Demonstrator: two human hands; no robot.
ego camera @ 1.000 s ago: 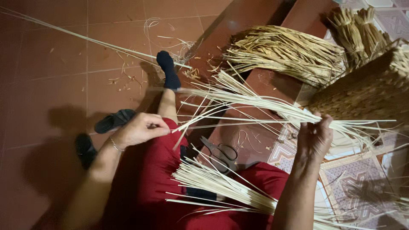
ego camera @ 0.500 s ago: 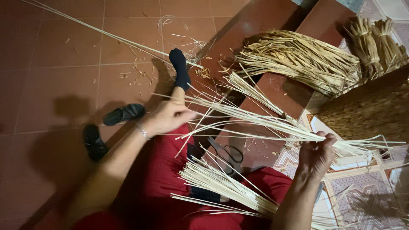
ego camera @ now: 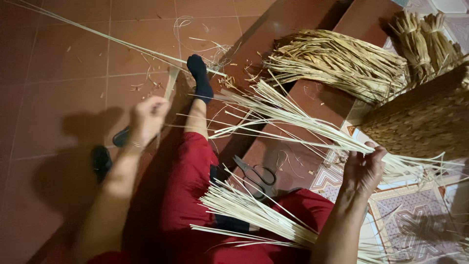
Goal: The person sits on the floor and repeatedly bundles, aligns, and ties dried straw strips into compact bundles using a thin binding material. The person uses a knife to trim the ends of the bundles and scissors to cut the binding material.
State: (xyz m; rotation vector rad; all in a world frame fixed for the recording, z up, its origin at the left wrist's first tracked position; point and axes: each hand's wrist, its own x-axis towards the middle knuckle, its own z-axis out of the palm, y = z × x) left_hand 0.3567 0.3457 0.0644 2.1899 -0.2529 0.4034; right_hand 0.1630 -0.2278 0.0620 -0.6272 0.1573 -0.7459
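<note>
- The fingers (ego camera: 155, 105) of the left hand (ego camera: 146, 120) are closing around a single pale strip (ego camera: 171, 83), pinching it; the strip's long axis is running up and slightly right from the knuckles toward the tiled floor (ego camera: 58, 98).
- The right hand (ego camera: 364, 168) is gripping the gathered base of a fan of pale reed strips (ego camera: 288, 115), fingers curled tight about it; the bundle is spreading out leftward and upward from that hand, toward the left one.
- The left hand is sitting well apart from the fan's tips, with the outstretched leg in a dark sock (ego camera: 199, 73) lying between them.
- A second sheaf of strips (ego camera: 244, 208) is lying across the lap in red trousers (ego camera: 190, 195), just beside black scissors (ego camera: 256, 173).
- A long thin strip (ego camera: 97, 36) is stretching across the floor from the upper left.
- A heap of darker dried fibre (ego camera: 337, 61) is resting at the upper right, near a woven basket (ego camera: 422, 120) and a patterned mat (ego camera: 410, 215).
</note>
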